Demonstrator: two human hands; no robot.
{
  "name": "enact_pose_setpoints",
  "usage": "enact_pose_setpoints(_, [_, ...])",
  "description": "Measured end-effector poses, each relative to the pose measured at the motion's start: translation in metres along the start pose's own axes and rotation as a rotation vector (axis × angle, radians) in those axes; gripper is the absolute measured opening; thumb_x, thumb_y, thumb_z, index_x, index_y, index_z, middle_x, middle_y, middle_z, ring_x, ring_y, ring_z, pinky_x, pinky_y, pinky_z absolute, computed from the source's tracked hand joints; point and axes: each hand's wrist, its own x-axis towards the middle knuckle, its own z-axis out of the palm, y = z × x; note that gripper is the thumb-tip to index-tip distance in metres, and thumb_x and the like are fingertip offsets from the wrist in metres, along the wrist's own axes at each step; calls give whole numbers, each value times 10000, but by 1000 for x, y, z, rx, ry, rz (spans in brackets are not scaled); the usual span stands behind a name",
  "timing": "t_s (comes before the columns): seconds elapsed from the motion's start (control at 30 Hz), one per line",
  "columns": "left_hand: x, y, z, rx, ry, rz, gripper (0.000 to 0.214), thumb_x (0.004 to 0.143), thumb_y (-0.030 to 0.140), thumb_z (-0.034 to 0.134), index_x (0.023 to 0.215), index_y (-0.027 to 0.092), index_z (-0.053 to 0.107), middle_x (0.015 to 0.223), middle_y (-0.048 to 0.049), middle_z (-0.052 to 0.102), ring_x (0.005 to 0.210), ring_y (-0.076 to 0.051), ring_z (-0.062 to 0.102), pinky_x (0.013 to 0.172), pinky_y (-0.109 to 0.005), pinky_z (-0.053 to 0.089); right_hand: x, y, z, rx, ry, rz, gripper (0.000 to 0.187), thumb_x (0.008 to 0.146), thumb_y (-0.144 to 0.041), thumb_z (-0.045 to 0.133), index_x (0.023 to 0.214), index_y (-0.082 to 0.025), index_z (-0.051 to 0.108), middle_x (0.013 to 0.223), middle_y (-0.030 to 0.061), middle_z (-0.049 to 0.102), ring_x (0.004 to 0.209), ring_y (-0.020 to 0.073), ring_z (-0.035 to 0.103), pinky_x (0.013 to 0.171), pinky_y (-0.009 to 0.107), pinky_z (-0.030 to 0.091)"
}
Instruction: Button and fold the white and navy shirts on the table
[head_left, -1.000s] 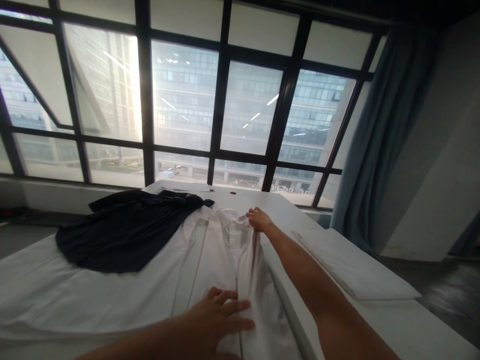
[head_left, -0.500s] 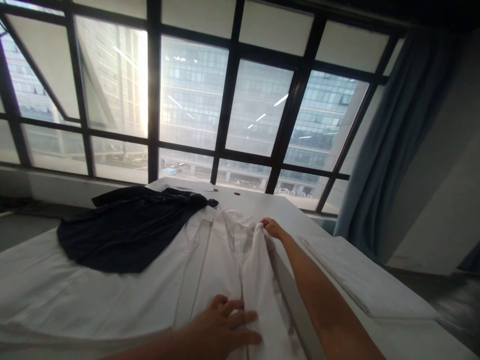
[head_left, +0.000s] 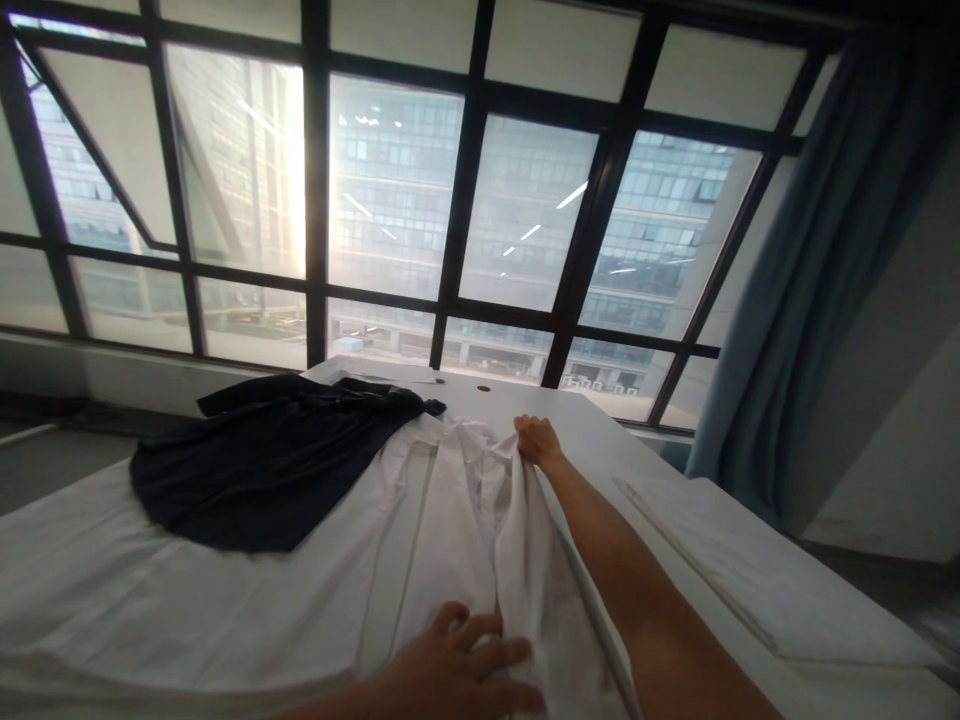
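A white garment (head_left: 454, 520) with a long opening down its front is spread on the table. At its far right edge, my right hand (head_left: 537, 440) is closed on the cloth, fingers curled over a fold. Close to me, my left hand (head_left: 469, 665) lies over the front opening with its fingers apart, palm down. It appears to rest on the cloth without gripping. To the left, a dark navy garment (head_left: 262, 465), crumpled at its far end, lies on white cloth (head_left: 225, 610).
The white table (head_left: 577, 420) reaches toward the large framed windows (head_left: 390, 200). A folded white cloth (head_left: 780, 570) lies on its right side. A blue curtain (head_left: 787, 280) hangs at the right. Some white sheets (head_left: 375, 371) lie at the table's far end.
My right hand has drawn the garment's far right edge slightly outward, and its right front panel lies wider. My left hand stays spread on the cloth. The view has shifted a little.
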Motion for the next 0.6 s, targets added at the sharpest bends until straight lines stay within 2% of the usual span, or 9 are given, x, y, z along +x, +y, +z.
enact_pose_setpoints(0.07, [0,2,-3,-13,3,3,455,930,372,489,1379,375,416,1482,-36,431,1290,-320,445,1008,-483,383,-1,0,3,116,-65,230,380,943,-314,385,1211,-123,574,1129,199,635,1034,283,611,886,414,435])
enact_pose_setpoints(0.13, [-1,5,-10,-31,-13,0,483,911,392,510,1384,359,414,1490,-46,419,1299,-332,435,1016,-503,375,-3,6,6,272,-182,426,496,936,-483,387,1155,-97,608,1050,207,670,942,274,657,790,376,486])
enact_pose_setpoints(0.2, [-2,9,-18,-48,-29,-12,503,902,407,513,1390,349,407,1498,-50,407,1311,-338,423,1027,-521,361,-4,13,11,463,-308,527,621,894,-617,406,1058,-70,648,960,202,696,816,250,683,683,331,511])
enact_pose_setpoints(0.3, [-3,13,-25,-58,-38,-22,511,902,421,503,1395,343,396,1506,-48,394,1324,-342,411,1033,-537,353,-6,17,21,614,-377,527,617,801,-647,554,993,-73,673,927,180,713,780,237,688,615,285,507])
enact_pose_setpoints(0.43, [-1,10,-17,-18,-56,-12,476,932,415,445,1397,329,395,1510,-67,385,1310,-363,424,1001,-562,372,-14,5,34,432,-223,450,562,749,-592,639,1024,-104,677,1037,197,695,979,283,663,728,305,501])
enact_pose_setpoints(0.53, [1,6,-7,23,-67,-15,491,937,434,430,1411,317,377,1516,-97,368,1312,-369,418,987,-558,383,-18,-8,40,349,-154,430,541,794,-543,620,1132,-120,627,1119,194,669,1031,291,641,781,330,486])
enact_pose_setpoints(0.6, [2,5,-3,39,-70,-23,529,924,459,452,1423,315,357,1524,-102,351,1318,-367,409,995,-549,380,-20,-15,41,315,-126,362,448,875,-482,545,1140,-127,614,1115,187,669,1017,283,644,791,336,476])
